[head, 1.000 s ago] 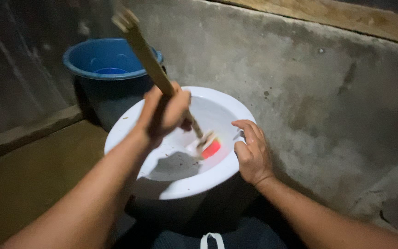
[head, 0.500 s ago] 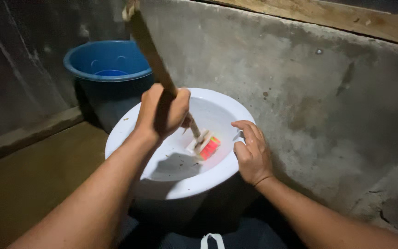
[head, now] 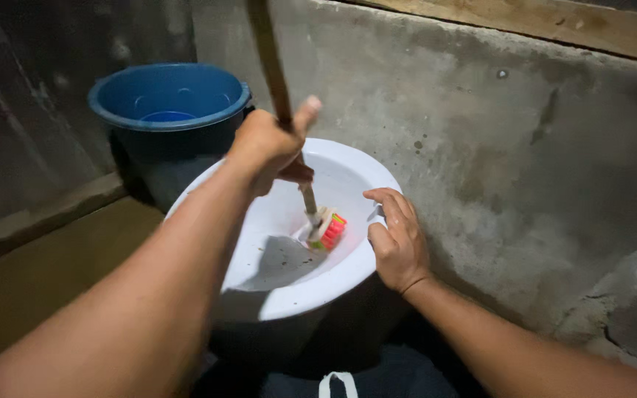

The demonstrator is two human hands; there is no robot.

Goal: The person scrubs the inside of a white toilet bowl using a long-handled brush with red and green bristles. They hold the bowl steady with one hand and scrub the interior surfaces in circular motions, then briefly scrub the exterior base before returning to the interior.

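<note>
Down in front of me, my left hand (head: 270, 147) was wrapped tight around a long wooden stick (head: 268, 63), thumb raised along the shaft, and the stick ran steeply up past the top of the view. At its lower end sat a brush head (head: 326, 228) with red and orange bristles, pressed against the inner wall of a white basin (head: 289, 295), toward the far right part of the bowl. My forearm crossed over the near left rim of that basin. My right hand (head: 396, 239) rested on the basin's right rim, fingers curled over the edge and lying on the inner surface, thumb on the outside, gripping the rim itself; it was just beside the brush head but not touching it. A shadow of my arm lay across the bottom of the bowl. Behind the basin, to the left, stood a blue bucket (head: 167, 99), open at the top, close to the basin's far rim. A rough grey concrete wall (head: 525, 162) rose right behind both, with a wooden plank (head: 554, 29) along its top edge, and a brownish floor (head: 46, 273) spread out on the left.
</note>
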